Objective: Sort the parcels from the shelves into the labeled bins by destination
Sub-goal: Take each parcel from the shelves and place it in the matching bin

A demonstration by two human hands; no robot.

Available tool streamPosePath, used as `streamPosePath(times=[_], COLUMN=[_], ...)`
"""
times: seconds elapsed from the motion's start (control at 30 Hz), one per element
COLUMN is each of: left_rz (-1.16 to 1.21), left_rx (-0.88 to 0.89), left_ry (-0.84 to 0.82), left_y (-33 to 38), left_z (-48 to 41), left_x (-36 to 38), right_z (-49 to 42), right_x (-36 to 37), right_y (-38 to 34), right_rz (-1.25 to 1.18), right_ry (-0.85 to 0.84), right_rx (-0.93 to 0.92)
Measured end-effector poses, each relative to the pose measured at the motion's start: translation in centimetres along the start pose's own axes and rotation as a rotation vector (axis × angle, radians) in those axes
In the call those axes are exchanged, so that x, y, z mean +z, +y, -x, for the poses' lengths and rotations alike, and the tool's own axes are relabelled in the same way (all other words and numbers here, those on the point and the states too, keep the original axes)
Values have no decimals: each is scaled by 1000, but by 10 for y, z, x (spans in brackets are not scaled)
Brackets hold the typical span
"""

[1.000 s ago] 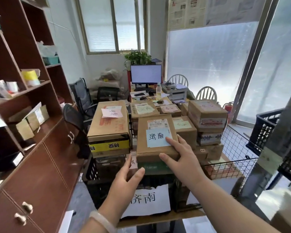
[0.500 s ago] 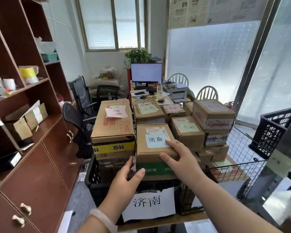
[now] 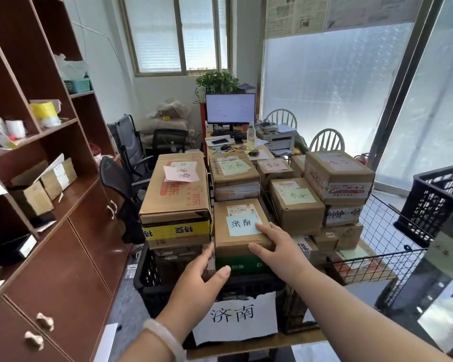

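Status of the sort: well advanced, not finished. The black bin, marked by a paper label reading 济南, is stacked above its rim; the wire basket beside it on the right is likewise piled with boxes, at least two of them carrying notes that read differently from the bin's label. On the shelf to my left I count at least two small cartons not yet sorted, so I judge some work is left. The item in hand is the parcel with a pale blue note whose characters match the bin label; it sits on top of a green box in the black bin, just beside the large box. Placement looks correct and nearly complete. Both arms reach forward. My right hand holds the parcel's near right corner, fingers laid over the top and touching the note, thumb on the front face. My left hand is open at the parcel's lower left edge, thumb extended across the green box; whether its fingers touch the parcel I cannot tell.
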State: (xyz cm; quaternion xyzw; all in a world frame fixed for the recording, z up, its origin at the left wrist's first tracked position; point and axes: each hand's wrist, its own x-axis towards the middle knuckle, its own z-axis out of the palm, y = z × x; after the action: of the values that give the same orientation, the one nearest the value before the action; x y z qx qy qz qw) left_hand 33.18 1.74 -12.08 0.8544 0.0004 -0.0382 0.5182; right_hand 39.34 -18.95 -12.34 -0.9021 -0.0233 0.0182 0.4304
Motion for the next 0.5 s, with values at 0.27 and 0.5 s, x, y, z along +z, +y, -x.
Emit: streamPosePath(times=[0.27, 0.5], left_rz=[-236, -412], left_rx=[96, 244], left_ry=[-19, -30], left_y=[3, 21], left_z=[0, 7], left_x=[9, 33], right_z=[0, 37], right_x=[-5, -31], right_y=[4, 9], right_rz=[238, 264], right_ry=[-25, 50], right_rx=[28, -71])
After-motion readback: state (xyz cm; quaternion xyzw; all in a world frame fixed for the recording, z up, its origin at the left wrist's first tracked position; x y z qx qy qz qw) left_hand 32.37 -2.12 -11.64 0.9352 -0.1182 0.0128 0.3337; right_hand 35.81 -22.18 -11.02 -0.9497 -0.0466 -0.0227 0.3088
